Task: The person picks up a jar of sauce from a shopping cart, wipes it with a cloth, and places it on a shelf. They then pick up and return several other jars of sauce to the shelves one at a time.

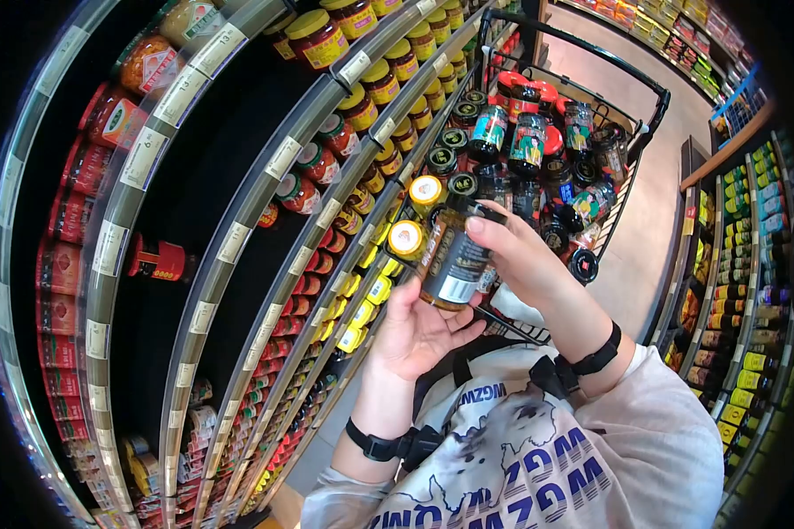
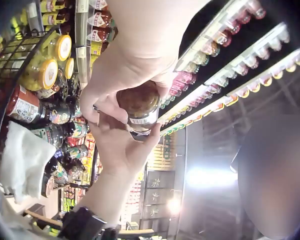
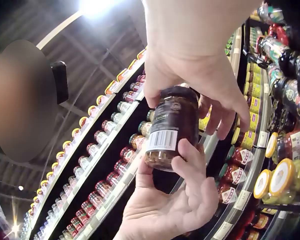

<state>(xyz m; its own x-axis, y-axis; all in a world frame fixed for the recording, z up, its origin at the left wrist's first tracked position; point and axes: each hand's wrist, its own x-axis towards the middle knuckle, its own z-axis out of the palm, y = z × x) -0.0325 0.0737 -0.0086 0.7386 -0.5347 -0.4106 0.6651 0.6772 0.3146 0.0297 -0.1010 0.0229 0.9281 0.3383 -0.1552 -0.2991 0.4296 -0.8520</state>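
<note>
A dark-labelled glass jar point(image 1: 454, 256) with a black lid is held tilted between both hands, its barcode facing the head view. My left hand point(image 1: 415, 335) grips the jar's lower end, with thumb and fingers around the base; in the right wrist view this hand point(image 3: 170, 205) cups the jar point(image 3: 172, 130) from below. At the lid end, my right hand point(image 1: 516, 251) pinches the jar; the right wrist view shows this hand point(image 3: 200, 65) above it. The left wrist view shows the jar's brown base point(image 2: 140, 100) between my left hand point(image 2: 135, 60) and right hand point(image 2: 120, 150).
A black wire cart point(image 1: 657, 97) full of dark jars stands beyond my hands, with two yellow-lidded jars point(image 1: 406, 238) at its near left side. Shelves of jars point(image 1: 318, 44) rise close on the left; another stocked shelf point(image 1: 741, 353) stands right, across the aisle floor point(image 1: 631, 256).
</note>
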